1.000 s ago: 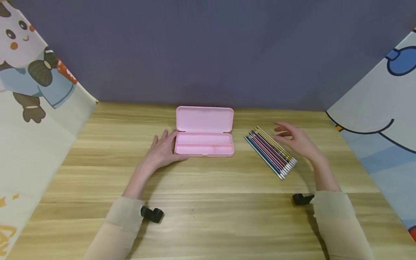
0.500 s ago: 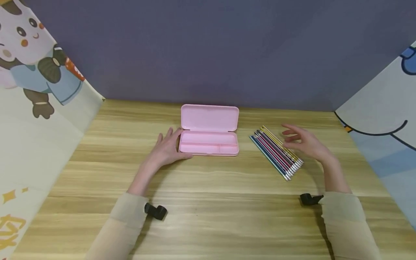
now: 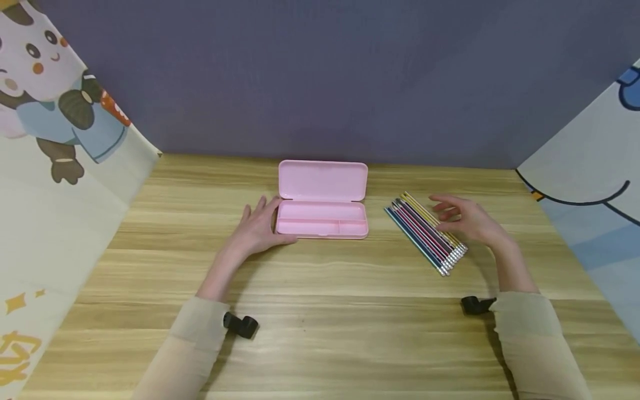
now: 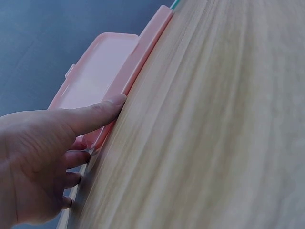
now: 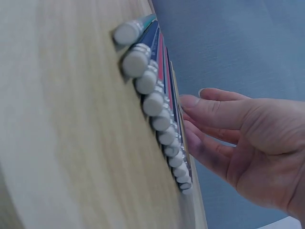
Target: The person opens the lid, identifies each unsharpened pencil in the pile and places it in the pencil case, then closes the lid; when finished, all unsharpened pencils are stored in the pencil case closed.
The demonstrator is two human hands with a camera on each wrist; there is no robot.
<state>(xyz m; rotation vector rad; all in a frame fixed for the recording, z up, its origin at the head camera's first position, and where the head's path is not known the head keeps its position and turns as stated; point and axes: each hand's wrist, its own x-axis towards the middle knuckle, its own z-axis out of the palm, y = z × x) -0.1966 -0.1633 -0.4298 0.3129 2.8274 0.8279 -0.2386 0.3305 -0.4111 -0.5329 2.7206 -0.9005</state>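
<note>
A pink pencil case (image 3: 322, 229) lies with its lid (image 3: 322, 180) folded back, showing a long compartment and smaller ones in front. My left hand (image 3: 257, 229) grips its left end: the thumb lies along the front edge, the index finger at the rear left corner. In the left wrist view, that thumb (image 4: 97, 117) rests against the case wall. Right of the case, several pencils (image 3: 425, 233) lie side by side at a slant, their white erasers toward me. Just over the yellow ones hovers my right hand (image 3: 470, 221), fingers loosely bent, holding nothing.
The wooden table (image 3: 320, 333) ends at a dark upright panel (image 3: 320, 78) close behind the lid. Printed cartoon panels stand at the left (image 3: 65, 139) and right (image 3: 595, 166). Black wrist cameras sit on both sleeves.
The whole view shifted slightly at first. My right hand has lowered a little toward the yellow pencils. The left hand stays at the case; case and pencils keep their places.
</note>
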